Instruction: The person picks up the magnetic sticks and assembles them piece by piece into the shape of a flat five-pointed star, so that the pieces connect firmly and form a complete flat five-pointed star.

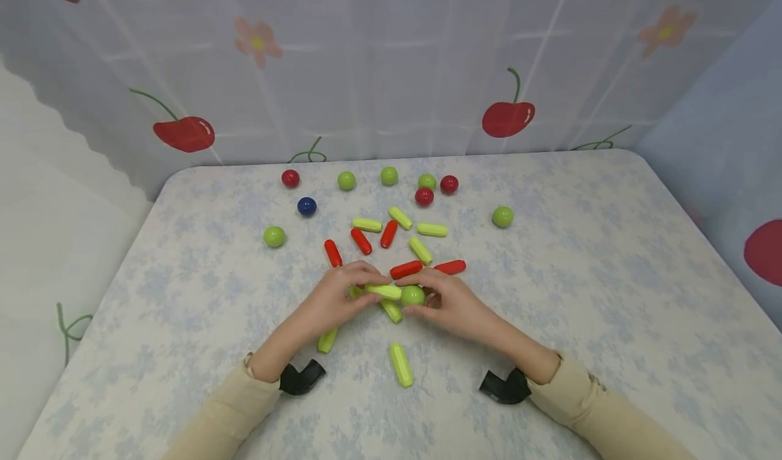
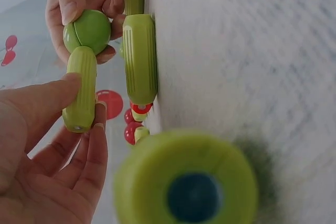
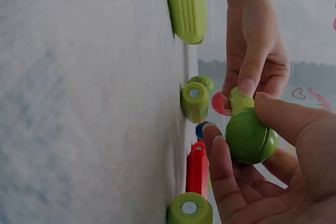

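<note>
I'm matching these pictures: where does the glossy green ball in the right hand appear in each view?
Head: the glossy green ball is below and slightly right of centre, in the right hand.
Left wrist: ball, upper left.
Right wrist: ball, right of centre, below mid-height.
Shared landmark: the yellow-green ribbed rod the left hand pinches, its end against the ball.

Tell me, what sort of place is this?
Perhaps an indoor play corner: a patterned table scattered with glossy balls and coloured rods, backed by a cherry-printed curtain.
</note>
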A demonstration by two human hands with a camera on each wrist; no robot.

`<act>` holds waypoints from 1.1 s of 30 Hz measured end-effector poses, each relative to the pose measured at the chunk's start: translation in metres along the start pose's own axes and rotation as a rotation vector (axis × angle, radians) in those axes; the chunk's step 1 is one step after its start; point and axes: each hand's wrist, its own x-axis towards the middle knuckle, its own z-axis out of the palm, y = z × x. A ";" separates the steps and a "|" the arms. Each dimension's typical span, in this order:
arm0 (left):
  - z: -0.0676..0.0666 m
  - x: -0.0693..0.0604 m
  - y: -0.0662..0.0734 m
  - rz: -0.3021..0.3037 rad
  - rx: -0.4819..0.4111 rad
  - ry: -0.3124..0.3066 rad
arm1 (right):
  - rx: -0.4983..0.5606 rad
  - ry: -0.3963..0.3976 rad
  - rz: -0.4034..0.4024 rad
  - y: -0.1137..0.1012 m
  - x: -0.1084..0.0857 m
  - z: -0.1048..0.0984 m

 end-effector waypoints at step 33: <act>-0.076 -0.011 -0.043 -0.275 0.106 0.124 | 0.133 0.060 0.146 0.001 0.001 -0.004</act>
